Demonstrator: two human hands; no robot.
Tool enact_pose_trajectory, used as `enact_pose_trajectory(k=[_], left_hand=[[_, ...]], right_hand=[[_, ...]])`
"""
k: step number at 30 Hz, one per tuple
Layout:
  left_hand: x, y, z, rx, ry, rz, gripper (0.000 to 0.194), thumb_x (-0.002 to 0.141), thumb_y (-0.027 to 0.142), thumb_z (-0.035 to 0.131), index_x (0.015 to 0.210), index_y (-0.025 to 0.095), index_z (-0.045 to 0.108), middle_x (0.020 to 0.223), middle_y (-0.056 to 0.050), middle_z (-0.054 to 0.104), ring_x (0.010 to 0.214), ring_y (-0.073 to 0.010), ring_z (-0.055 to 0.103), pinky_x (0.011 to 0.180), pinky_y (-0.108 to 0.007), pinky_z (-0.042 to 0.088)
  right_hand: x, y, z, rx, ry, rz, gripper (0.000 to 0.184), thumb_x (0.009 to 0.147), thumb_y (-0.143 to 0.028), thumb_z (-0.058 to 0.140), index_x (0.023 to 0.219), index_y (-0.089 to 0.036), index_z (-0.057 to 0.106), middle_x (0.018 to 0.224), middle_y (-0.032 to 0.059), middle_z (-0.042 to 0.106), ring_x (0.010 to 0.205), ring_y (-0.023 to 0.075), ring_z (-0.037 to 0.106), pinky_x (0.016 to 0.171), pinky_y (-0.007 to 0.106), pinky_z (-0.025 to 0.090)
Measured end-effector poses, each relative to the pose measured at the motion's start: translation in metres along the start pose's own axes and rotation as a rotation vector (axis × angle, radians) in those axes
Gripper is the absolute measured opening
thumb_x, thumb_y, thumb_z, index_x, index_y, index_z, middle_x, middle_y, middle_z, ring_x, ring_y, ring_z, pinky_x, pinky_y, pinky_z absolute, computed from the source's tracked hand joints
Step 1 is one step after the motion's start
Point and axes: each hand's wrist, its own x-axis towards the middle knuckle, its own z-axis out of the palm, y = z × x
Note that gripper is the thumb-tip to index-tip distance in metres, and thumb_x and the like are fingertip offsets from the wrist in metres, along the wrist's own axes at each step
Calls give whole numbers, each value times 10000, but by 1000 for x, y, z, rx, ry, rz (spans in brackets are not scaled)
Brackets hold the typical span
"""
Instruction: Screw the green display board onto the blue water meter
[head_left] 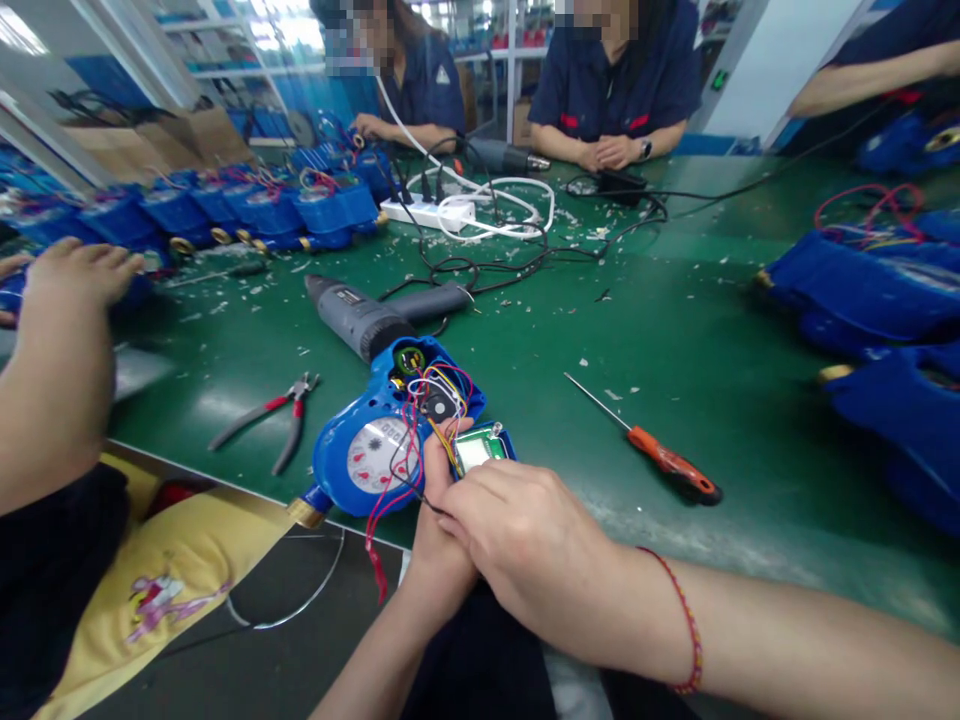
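A blue water meter (pixel 330 450) with a round dial lies at the table's front edge, its electronics housing open and red, yellow, white and black wires spilling out. Beside it is a small green circuit board with a display (pixel 474 452) in a blue cover. My left hand (pixel 439 550) is closed around this display board, thumb up against the wires; its other fingers are mostly hidden. Across it lies my right hand (pixel 525 530), fingers pinched at the end of a thin black wire (pixel 427 503). The brass pipe end (pixel 307 508) juts past the edge.
A grey heat gun (pixel 360 315) lies behind the meter, cutting pliers (pixel 277 410) to the left, an orange-handled screwdriver (pixel 664 460) to the right. More blue meters (pixel 892 300) flank both sides. Beyond are a power strip (pixel 427 212) and cables. A co-worker's hand (pixel 75 270) is at left; others sit opposite.
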Motion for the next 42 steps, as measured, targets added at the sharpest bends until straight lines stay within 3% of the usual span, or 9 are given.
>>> enact_pose_trajectory(k=[5,8,11,14,23,28,36,39,42], left_hand=[[-3,6,-3,-123,-86,0,736,689,489,793,1315,302,453,1210,-27,614,1070,-226,640,905,-316,527],[-6,14,-3,-325,-149,-37,898,623,501,857,1388,395,398,1300,-9,589,1132,-232,627,868,-285,547],[-7,16,-3,-443,-194,-75,921,649,417,869,1415,463,360,1355,12,577,1165,-218,624,905,-278,543],[-6,13,-3,-455,-211,-82,943,685,332,860,1439,491,317,1439,12,528,1206,-221,613,970,-298,524],[-4,18,-4,-454,-294,-140,952,793,202,773,1472,539,197,1570,79,375,1334,-162,504,1060,-239,437],[-10,23,-6,-358,-270,-250,964,834,263,726,1530,426,80,1484,-26,507,1200,-184,617,1030,-304,475],[-18,26,-7,-292,-335,-254,912,872,259,649,1540,372,38,1531,-44,441,1231,-177,582,1038,-306,450],[-22,30,-17,28,-223,-210,647,881,283,619,1452,269,314,1322,-90,616,1044,-188,660,868,-300,529],[-30,41,-29,434,-70,-14,96,894,282,602,952,206,598,872,-26,685,757,-154,646,636,-234,504]], right_hand=[[4,13,-27,197,220,-34,194,943,-62,464,1055,-104,616,969,73,666,907,170,586,840,308,478],[-4,30,-42,248,316,107,249,933,-233,597,1156,-127,565,1116,88,619,1057,192,550,931,338,459],[-16,45,-40,475,77,247,763,805,-493,732,1386,-123,404,1365,145,491,1249,253,470,1036,409,426],[-23,51,-28,707,-105,323,988,725,-467,806,1480,-140,259,1472,162,391,1300,259,449,1071,415,417],[-20,60,-19,625,29,347,877,606,-368,897,1307,-135,426,1272,110,522,1186,239,515,1042,378,433],[-22,69,-22,412,124,263,610,760,-307,799,1238,-157,451,1223,95,565,1149,226,544,984,374,458],[-24,75,-18,206,42,116,853,745,-385,809,1400,-135,324,1401,182,468,1308,268,434,1054,442,393],[-23,75,-17,143,73,104,769,762,-305,789,1376,-150,353,1373,166,505,1269,274,467,1015,451,406],[-22,74,-20,139,71,119,757,747,-291,786,1365,-152,372,1362,154,520,1251,279,481,1008,455,402]])
